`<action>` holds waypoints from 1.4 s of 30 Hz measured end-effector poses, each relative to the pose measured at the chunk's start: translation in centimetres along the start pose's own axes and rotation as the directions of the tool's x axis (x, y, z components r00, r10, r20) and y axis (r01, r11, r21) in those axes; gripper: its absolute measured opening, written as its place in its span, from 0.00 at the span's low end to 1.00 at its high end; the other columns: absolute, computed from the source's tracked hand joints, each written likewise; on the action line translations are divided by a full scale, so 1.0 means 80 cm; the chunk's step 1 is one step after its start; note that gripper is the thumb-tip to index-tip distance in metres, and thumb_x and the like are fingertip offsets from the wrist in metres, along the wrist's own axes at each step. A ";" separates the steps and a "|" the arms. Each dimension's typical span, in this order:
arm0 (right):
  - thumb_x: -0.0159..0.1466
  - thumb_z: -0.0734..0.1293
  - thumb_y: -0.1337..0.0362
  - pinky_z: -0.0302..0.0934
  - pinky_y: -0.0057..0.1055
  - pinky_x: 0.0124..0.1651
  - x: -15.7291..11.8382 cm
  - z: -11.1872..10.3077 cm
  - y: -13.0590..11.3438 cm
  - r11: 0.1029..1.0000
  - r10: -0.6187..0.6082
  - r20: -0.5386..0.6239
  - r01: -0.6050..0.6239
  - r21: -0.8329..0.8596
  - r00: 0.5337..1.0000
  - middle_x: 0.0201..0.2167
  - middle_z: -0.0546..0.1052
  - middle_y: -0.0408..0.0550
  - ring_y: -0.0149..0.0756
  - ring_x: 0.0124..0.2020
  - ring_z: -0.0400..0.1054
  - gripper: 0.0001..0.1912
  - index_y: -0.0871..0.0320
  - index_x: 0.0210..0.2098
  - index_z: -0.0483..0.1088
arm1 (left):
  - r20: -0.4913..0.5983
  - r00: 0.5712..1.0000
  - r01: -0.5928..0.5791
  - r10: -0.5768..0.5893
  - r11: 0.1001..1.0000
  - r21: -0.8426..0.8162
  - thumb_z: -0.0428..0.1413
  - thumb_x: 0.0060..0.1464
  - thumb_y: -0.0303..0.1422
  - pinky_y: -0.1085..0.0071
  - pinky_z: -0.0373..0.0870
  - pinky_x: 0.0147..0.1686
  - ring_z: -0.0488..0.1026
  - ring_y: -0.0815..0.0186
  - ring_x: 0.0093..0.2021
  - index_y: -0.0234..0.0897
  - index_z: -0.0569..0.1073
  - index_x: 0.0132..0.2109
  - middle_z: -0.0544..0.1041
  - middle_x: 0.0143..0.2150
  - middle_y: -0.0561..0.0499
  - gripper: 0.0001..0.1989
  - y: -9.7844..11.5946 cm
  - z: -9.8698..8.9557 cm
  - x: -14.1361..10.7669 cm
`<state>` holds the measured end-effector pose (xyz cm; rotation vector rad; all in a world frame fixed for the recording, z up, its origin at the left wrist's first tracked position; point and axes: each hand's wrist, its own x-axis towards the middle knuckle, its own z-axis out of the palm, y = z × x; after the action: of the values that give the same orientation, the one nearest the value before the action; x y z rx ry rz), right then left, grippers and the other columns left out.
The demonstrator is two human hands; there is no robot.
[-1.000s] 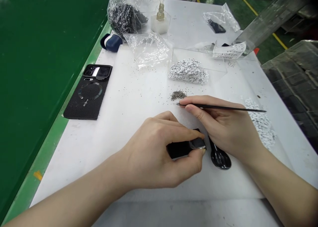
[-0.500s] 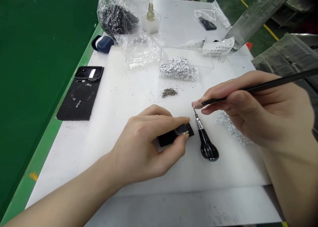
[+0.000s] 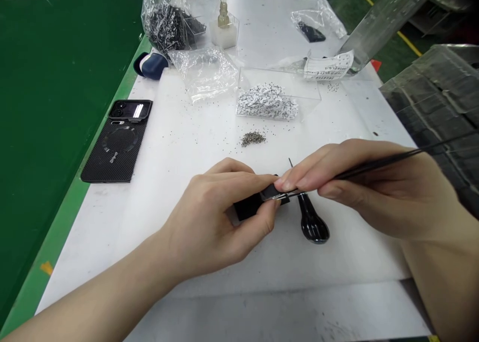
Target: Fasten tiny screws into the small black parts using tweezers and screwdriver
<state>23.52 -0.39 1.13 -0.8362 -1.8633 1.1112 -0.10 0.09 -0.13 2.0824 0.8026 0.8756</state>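
Between thumb and forefinger, my left hand [image 3: 217, 220] pinches a small dark piece [image 3: 268, 192] with a shiny edge, at a black block [image 3: 245, 209] on the white mat. My right hand [image 3: 377, 192] is closed on slim black tweezers [image 3: 381, 163]. Their metal tips lie at the shiny edge of the dark piece, close to my left thumb; whether they grip anything is too small to tell. Below my right fingers lies a screwdriver [image 3: 314, 225] with a bulbous black handle, its shaft partly covered by the hand.
Beyond the hands are a pile of tiny metal screws [image 3: 253, 138] and a clear box [image 3: 267, 102] of small white parts. A black phone [image 3: 116, 145] lies left. Plastic bags [image 3: 204, 75], a small bottle [image 3: 223, 15] and a paper label [image 3: 328, 67] sit farther back.
My right hand has moved left and down with the tweezers, from above the screwdriver's tip to the dark piece. My left hand keeps its pinch in nearly the same place.
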 end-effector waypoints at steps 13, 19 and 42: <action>0.67 0.70 0.72 0.76 0.32 0.52 -0.001 -0.001 -0.001 1.000 0.008 -0.004 -0.008 -0.013 1.000 0.42 0.84 0.46 0.37 0.47 0.80 0.10 0.53 0.44 0.80 | 0.023 1.000 -0.003 0.002 0.999 0.044 0.59 0.60 0.24 0.73 0.74 0.48 0.76 0.67 0.41 0.30 0.79 0.38 0.76 0.27 0.53 0.04 0.005 -0.002 0.001; 0.66 0.70 0.73 0.76 0.32 0.51 -0.002 -0.001 -0.001 1.000 0.021 -0.002 -0.021 -0.005 1.000 0.43 0.84 0.46 0.38 0.48 0.79 0.11 0.53 0.44 0.80 | 0.020 1.000 0.003 -0.004 0.999 0.034 0.60 0.60 0.24 0.73 0.75 0.47 0.76 0.67 0.41 0.32 0.79 0.38 0.77 0.28 0.53 0.03 0.006 -0.003 0.000; 0.65 0.71 0.72 0.77 0.36 0.49 -0.001 0.001 0.002 1.000 0.025 -0.029 -0.025 0.019 0.999 0.42 0.84 0.47 0.41 0.45 0.80 0.12 0.51 0.43 0.81 | 0.023 0.999 0.029 -0.030 0.999 0.028 0.60 0.60 0.26 0.70 0.77 0.45 0.76 0.66 0.40 0.36 0.81 0.44 0.83 0.35 0.53 0.07 0.002 -0.001 0.002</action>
<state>23.53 -0.46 0.96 -0.8626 -1.8199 1.1245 -0.07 0.18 0.09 2.0958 0.8351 0.8265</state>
